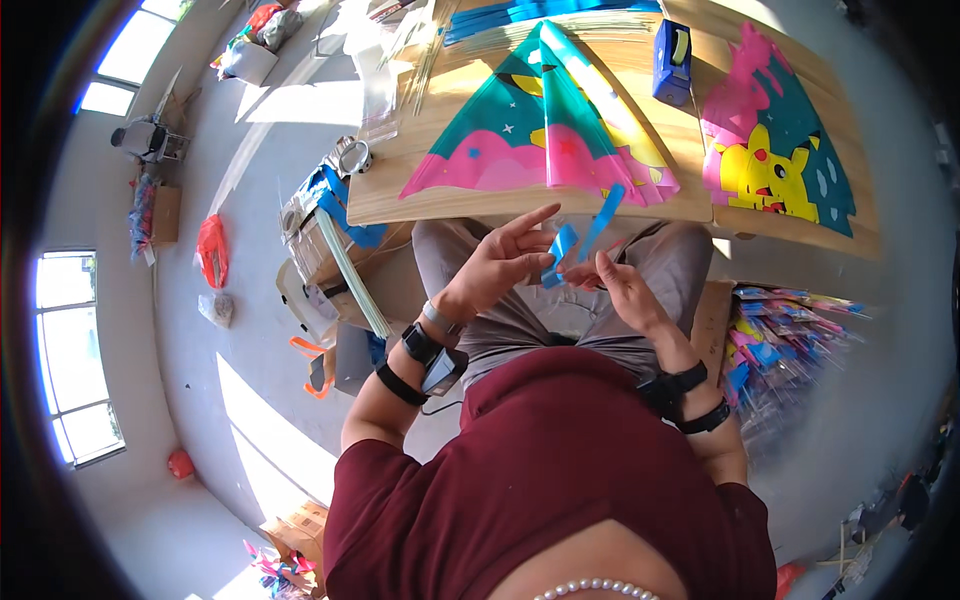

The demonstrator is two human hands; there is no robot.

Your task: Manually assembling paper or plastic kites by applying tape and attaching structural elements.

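Note:
Over my lap, just off the table's near edge, both hands handle a thin blue ribbon (562, 250). My left hand (495, 265) pinches its folded part between thumb and fingers, with the index finger stretched out. My right hand (625, 290) has its fingers closed on the lower part, thumb raised; the fingertips are partly blurred. One loose ribbon end stands up toward the table. Right beyond my hands, a folded triangular kite sail (500, 140) in teal, pink and yellow lies on the table, its near edge close to the ribbon.
On the wooden table (690, 205) are a blue tape dispenser (672, 65), a second printed sail (775, 150), thin sticks (425, 60) and blue strips (550, 20). A tape roll (354, 156) sits at the left corner. Colourful packed pieces (780, 340) fill the floor at right.

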